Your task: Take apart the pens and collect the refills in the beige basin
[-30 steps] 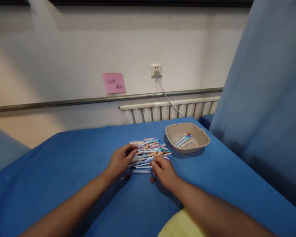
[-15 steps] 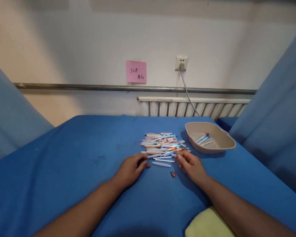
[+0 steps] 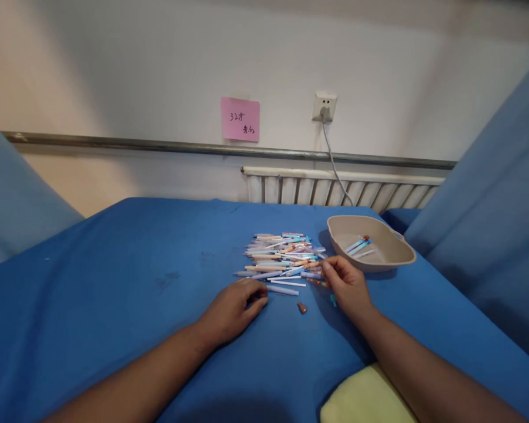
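Observation:
A heap of thin pens (image 3: 282, 255) in orange, blue and white lies on the blue cloth (image 3: 114, 294). My right hand (image 3: 347, 286) rests at the heap's right edge, fingers pinched on a pen whose teal end shows below the hand. My left hand (image 3: 233, 306) lies palm down just left of a white pen barrel (image 3: 282, 289), fingers curled onto the cloth, with what they cover hidden. A small brown cap (image 3: 301, 306) sits loose between the hands. A beige tray (image 3: 390, 254) to the right holds a few pens.
A radiator (image 3: 335, 191) and a metal rail run along the wall behind the table. A pink note (image 3: 240, 119) and a socket with a grey cable hang above. Blue fabric rises on both sides. A yellow cloth (image 3: 365, 396) lies near my right forearm.
My right hand has shifted right to the heap's edge and closed on a pen. My left hand has drawn back and flattened, covering the small brown piece. The view has tilted slightly.

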The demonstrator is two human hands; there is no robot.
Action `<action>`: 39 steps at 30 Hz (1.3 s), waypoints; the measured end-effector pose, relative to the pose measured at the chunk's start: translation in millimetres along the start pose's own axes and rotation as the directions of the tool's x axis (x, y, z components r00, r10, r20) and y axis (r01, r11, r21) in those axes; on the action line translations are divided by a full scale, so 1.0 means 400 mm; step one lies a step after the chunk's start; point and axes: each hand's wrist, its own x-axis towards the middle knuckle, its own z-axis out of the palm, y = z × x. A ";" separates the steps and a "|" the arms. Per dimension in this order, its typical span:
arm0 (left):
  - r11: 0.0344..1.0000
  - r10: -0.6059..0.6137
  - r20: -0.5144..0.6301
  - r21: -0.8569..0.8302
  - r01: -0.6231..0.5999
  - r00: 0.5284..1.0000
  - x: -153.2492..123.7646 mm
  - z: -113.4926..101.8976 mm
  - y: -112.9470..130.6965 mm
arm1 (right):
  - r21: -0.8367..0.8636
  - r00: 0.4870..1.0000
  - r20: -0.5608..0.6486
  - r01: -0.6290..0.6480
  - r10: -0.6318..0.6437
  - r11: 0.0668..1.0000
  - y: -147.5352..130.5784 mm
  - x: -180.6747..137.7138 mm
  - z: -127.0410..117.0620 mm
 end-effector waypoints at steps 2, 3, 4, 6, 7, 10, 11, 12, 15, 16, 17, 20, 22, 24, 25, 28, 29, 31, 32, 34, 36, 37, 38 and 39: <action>0.999 0.046 -0.046 0.030 -0.045 0.998 0.006 0.007 0.007 | 0.004 0.998 -0.067 -0.008 0.008 1.000 0.010 0.022 -0.020; 0.996 0.072 -0.069 0.054 -0.069 0.995 0.011 0.012 0.011 | -0.003 0.996 -0.087 -0.017 0.017 1.000 0.017 0.032 -0.029; 0.993 0.098 -0.083 0.078 -0.091 0.992 0.018 0.016 0.016 | -0.020 0.995 -0.093 -0.029 0.027 0.999 0.025 0.042 -0.037; 0.985 0.135 -0.062 0.118 -0.128 0.989 0.033 0.026 0.027 | -0.090 0.997 -0.069 -0.043 0.036 0.995 0.040 0.054 -0.049; 0.981 0.149 -0.033 0.133 -0.143 0.988 0.040 0.031 0.032 | -0.148 0.999 -0.041 -0.041 0.035 0.988 0.045 0.056 -0.053; 0.966 0.179 0.041 0.182 -0.184 0.983 0.054 0.040 0.043 | -0.394 0.995 0.098 0.009 0.033 0.919 0.038 0.047 -0.059; 0.962 0.184 0.050 0.198 -0.191 0.982 0.057 0.040 0.044 | -0.477 0.988 0.152 0.041 0.036 0.878 0.029 0.040 -0.060; 0.958 0.186 0.052 0.211 -0.193 0.981 0.057 0.040 0.044 | -0.547 0.980 0.196 0.078 0.037 0.834 0.018 0.034 -0.061; 0.954 0.176 0.051 0.235 -0.183 0.983 0.056 0.037 0.041 | -0.666 0.954 0.297 0.182 0.033 0.724 -0.010 0.017 -0.062; 0.955 0.175 0.050 0.236 -0.182 0.983 0.055 0.037 0.040 | -0.689 0.946 0.322 0.209 0.034 0.694 -0.015 0.014 -0.062; 0.955 0.178 0.050 0.232 -0.185 0.983 0.055 0.036 0.039 | -0.707 0.939 0.341 0.230 0.037 0.669 -0.017 0.013 -0.061; 0.959 0.194 0.028 0.204 -0.196 0.981 0.054 0.038 0.037 | -0.727 0.923 0.383 0.271 0.045 0.631 -0.014 0.010 -0.055; 0.965 0.190 -0.006 0.183 -0.186 0.982 0.054 0.040 0.033 | -0.717 0.909 0.413 0.292 0.047 0.633 -0.010 0.008 -0.050; 0.975 0.166 -0.051 0.159 -0.156 0.985 0.054 0.041 0.027 | -0.703 0.896 0.443 0.321 0.038 0.635 -0.009 0.003 -0.044; 0.980 0.151 -0.075 0.142 -0.140 0.986 0.053 0.041 0.023 | -0.696 0.891 0.454 0.339 0.022 0.633 -0.009 0.000 -0.041; 0.996 0.080 -0.170 0.056 -0.071 0.982 0.047 0.039 0.010 | -0.671 0.880 0.472 0.400 -0.057 0.624 -0.014 -0.012 -0.032; 0.999 0.046 -0.199 0.016 -0.044 0.979 0.044 0.037 0.006 | -0.661 0.873 0.480 0.422 -0.082 0.621 -0.017 -0.016 -0.026; 0.997 -0.027 -0.247 -0.074 0.009 0.969 0.039 0.034 -0.001 | -0.654 0.856 0.507 0.458 -0.102 0.602 -0.024 -0.021 -0.011; 0.992 -0.058 -0.267 -0.120 0.027 0.962 0.038 0.032 -0.003 | -0.659 0.846 0.524 0.475 -0.098 0.583 -0.029 -0.023 -0.001; 0.977 -0.104 -0.307 -0.208 0.040 0.946 0.036 0.030 -0.007 | -0.680 0.821 0.566 0.514 -0.070 0.523 -0.042 -0.023 0.023; 0.957 -0.126 -0.334 -0.288 0.026 0.934 0.038 0.031 -0.010 | -0.698 0.787 0.616 0.565 -0.034 0.441 -0.058 -0.019 0.048; 0.943 -0.135 -0.334 -0.331 0.018 0.933 0.039 0.033 -0.011 | -0.705 0.772 0.635 0.589 -0.018 0.396 -0.066 -0.017 0.061; 0.923 -0.151 -0.323 -0.384 0.016 0.934 0.040 0.036 -0.012 | -0.711 0.762 0.648 0.607 -0.005 0.355 -0.073 -0.016 0.071; 0.892 -0.178 -0.302 -0.451 0.024 0.937 0.042 0.039 -0.014 | -0.717 0.756 0.655 0.619 0.005 0.320 -0.079 -0.015 0.080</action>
